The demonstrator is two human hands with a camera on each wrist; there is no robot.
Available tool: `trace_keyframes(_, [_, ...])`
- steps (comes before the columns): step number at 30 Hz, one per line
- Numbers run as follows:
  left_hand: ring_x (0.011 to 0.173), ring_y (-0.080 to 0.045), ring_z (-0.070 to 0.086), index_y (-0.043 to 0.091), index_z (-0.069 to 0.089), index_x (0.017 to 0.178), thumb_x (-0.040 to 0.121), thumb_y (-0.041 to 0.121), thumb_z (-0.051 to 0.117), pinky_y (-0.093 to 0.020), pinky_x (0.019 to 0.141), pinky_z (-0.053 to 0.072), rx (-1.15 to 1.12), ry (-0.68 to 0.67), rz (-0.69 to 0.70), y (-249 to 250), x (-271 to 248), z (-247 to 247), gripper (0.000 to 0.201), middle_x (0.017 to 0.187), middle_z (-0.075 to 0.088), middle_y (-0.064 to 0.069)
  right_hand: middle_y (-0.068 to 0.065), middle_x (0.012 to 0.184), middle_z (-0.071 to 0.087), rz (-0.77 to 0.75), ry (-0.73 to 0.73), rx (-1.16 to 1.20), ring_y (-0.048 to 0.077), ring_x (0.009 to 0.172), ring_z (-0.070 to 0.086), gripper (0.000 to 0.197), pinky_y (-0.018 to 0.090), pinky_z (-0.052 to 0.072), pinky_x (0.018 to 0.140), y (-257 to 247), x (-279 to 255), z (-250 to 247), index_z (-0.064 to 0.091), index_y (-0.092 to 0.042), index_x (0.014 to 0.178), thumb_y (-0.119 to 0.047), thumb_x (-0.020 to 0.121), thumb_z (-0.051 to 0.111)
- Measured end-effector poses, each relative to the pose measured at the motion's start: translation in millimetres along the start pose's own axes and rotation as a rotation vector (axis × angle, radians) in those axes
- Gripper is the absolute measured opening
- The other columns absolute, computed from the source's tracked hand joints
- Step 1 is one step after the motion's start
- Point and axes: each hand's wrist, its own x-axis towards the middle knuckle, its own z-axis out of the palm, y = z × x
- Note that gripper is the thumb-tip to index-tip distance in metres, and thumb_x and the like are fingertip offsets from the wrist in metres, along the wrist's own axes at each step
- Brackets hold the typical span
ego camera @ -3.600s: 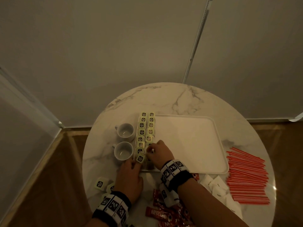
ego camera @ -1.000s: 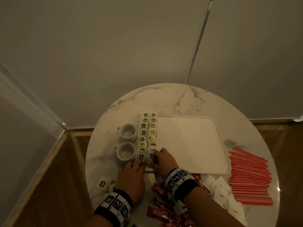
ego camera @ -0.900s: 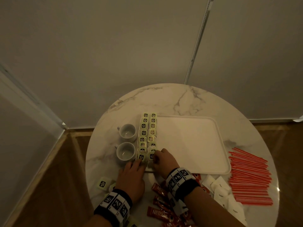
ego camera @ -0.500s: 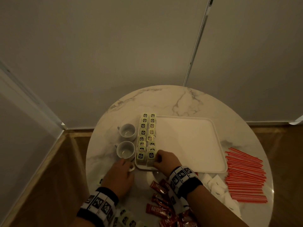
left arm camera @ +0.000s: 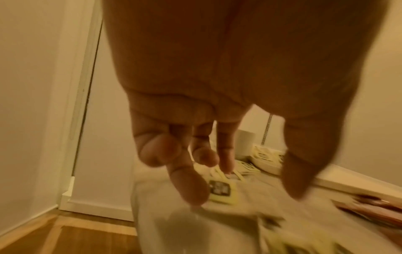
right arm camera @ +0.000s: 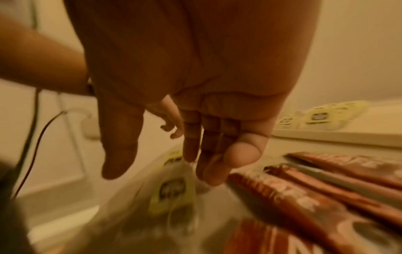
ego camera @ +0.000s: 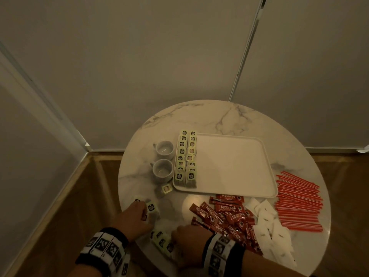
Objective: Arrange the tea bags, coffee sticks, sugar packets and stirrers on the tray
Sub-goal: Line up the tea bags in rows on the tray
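Observation:
The white tray (ego camera: pixel 235 166) carries two columns of yellow-tagged tea bags (ego camera: pixel 186 154) along its left side. My left hand (ego camera: pixel 139 211) hovers at the table's near left over loose tea bags (ego camera: pixel 151 207). In the left wrist view its fingers (left arm camera: pixel 193 190) hang relaxed above one tea bag (left arm camera: pixel 222 190) and hold nothing. My right hand (ego camera: pixel 179 234) is over another cluster of tea bags (ego camera: pixel 161 239). Its fingers (right arm camera: pixel 208 170) are straight above a blurred tea bag (right arm camera: pixel 172 189). Red coffee sticks (ego camera: pixel 225 214), white sugar packets (ego camera: pixel 269 226) and red stirrers (ego camera: pixel 297 200) lie on the table.
Two white cups (ego camera: pixel 164 149) (ego camera: pixel 162 171) stand left of the tray. A single tea bag (ego camera: pixel 166 188) lies by the tray's near left corner. The round marble table (ego camera: pixel 219 116) stands against a wall, with wooden floor beyond its left edge.
Both hands have drawn back from the tray's near left corner to the loose tea bags at the table's near edge. The two columns on the tray stay put.

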Motion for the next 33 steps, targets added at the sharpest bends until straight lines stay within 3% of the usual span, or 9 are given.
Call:
trace_keyframes(4, [0.102, -0.014, 0.053, 0.025, 0.041, 0.117, 0.069, 0.061, 0.066, -0.027, 0.083, 0.042, 0.065, -0.131, 0.068, 5.6, -14.0, 19.4, 0.065, 0.113, 0.047, 0.005, 0.021, 0.125, 0.048, 0.043, 0.051, -0.031, 0.04, 0.113, 0.048, 0.043, 0.05, 0.044, 0.094, -6.9, 2.0, 18.6, 0.045, -0.002, 0.128, -0.031, 0.096, 0.047])
trace_keyframes(7, [0.093, -0.01, 0.051, 0.023, 0.033, 0.133, 0.072, 0.052, 0.067, -0.02, 0.077, 0.04, -0.001, -0.129, 0.11, 15.2, -19.7, 31.3, 0.075, 0.1, 0.05, 0.009, 0.021, 0.126, 0.049, 0.111, 0.09, 0.018, 0.039, 0.114, 0.05, 0.04, 0.048, 0.044, 0.093, -9.0, 3.8, 21.9, 0.045, -0.003, 0.126, -0.03, 0.096, 0.045])
trace_keyframes(11, [0.07, -0.003, 0.047, 0.024, 0.036, 0.103, 0.078, 0.033, 0.067, -0.015, 0.054, 0.034, -0.095, -0.059, 0.085, 29.6, -21.3, 41.6, 0.041, 0.078, 0.046, 0.01, 0.018, 0.127, 0.049, 0.176, 0.09, 0.162, 0.037, 0.115, 0.052, 0.045, 0.044, 0.045, 0.093, -7.6, 6.1, 15.4, 0.042, -0.005, 0.127, -0.027, 0.091, 0.059])
trace_keyframes(17, [0.091, -0.012, 0.053, 0.026, 0.041, 0.102, 0.082, 0.032, 0.063, -0.021, 0.073, 0.039, -0.24, -0.084, 0.074, 37.7, -8.3, 49.6, 0.03, 0.101, 0.05, 0.003, 0.018, 0.122, 0.057, 0.193, 0.095, 0.223, 0.033, 0.112, 0.057, 0.033, 0.038, 0.045, 0.094, -3.1, 7.2, 1.9, 0.052, -0.001, 0.121, -0.021, 0.095, 0.053])
trace_keyframes(21, [0.08, -0.004, 0.054, 0.031, 0.047, 0.084, 0.083, 0.039, 0.065, -0.016, 0.067, 0.041, -0.335, -0.096, 0.12, 47.4, -1.3, 46.7, 0.02, 0.085, 0.055, 0.01, 0.018, 0.118, 0.061, 0.241, 0.12, 0.306, 0.032, 0.11, 0.058, 0.021, 0.035, 0.045, 0.09, 0.2, 5.6, -14.3, 0.059, -0.004, 0.105, -0.02, 0.095, 0.051])
trace_keyframes(23, [0.075, -0.003, 0.057, 0.029, 0.057, 0.079, 0.078, 0.041, 0.066, -0.016, 0.066, 0.044, -0.443, -0.098, 0.127, 52.2, -0.5, 41.1, 0.015, 0.079, 0.062, 0.005, 0.013, 0.114, 0.063, 0.274, 0.172, 0.406, 0.027, 0.106, 0.06, 0.018, 0.03, 0.047, 0.088, 5.8, 1.6, -22.2, 0.06, -0.009, 0.102, -0.024, 0.092, 0.055])
trace_keyframes(27, [0.066, -0.01, 0.061, 0.012, 0.068, 0.085, 0.079, 0.017, 0.071, -0.024, 0.061, 0.049, -0.762, 0.03, 0.135, 59.9, 0.1, 18.2, 0.009, 0.069, 0.067, -0.002, -0.01, 0.079, 0.06, 0.26, 0.366, 0.704, -0.002, 0.069, 0.056, 0.009, 0.009, 0.044, 0.06, 24.8, -10.7, -38.0, 0.061, -0.022, 0.092, -0.028, 0.085, 0.064])
trace_keyframes(30, [0.082, -0.023, 0.071, 0.015, 0.068, 0.104, 0.076, 0.029, 0.072, -0.029, 0.069, 0.057, -1.048, 0.009, 0.128, 70.9, 3.3, -2.2, 0.032, 0.091, 0.074, -0.008, 0.001, 0.091, 0.069, 0.213, 0.46, 0.996, 0.008, 0.076, 0.065, 0.015, 0.017, 0.054, 0.066, 33.9, -17.2, -56.1, 0.066, -0.017, 0.096, -0.016, 0.082, 0.071])
trace_keyframes(33, [0.095, -0.032, 0.069, 0.009, 0.064, 0.111, 0.089, 0.011, 0.056, -0.04, 0.074, 0.059, -1.358, -0.038, 0.2, 95.6, 1.4, -26.3, 0.023, 0.105, 0.071, -0.015, 0.007, 0.089, 0.07, 0.123, 0.558, 1.172, 0.014, 0.071, 0.066, 0.015, 0.023, 0.056, 0.064, 39.5, -26.1, -80.7, 0.067, -0.013, 0.092, -0.002, 0.081, 0.069])
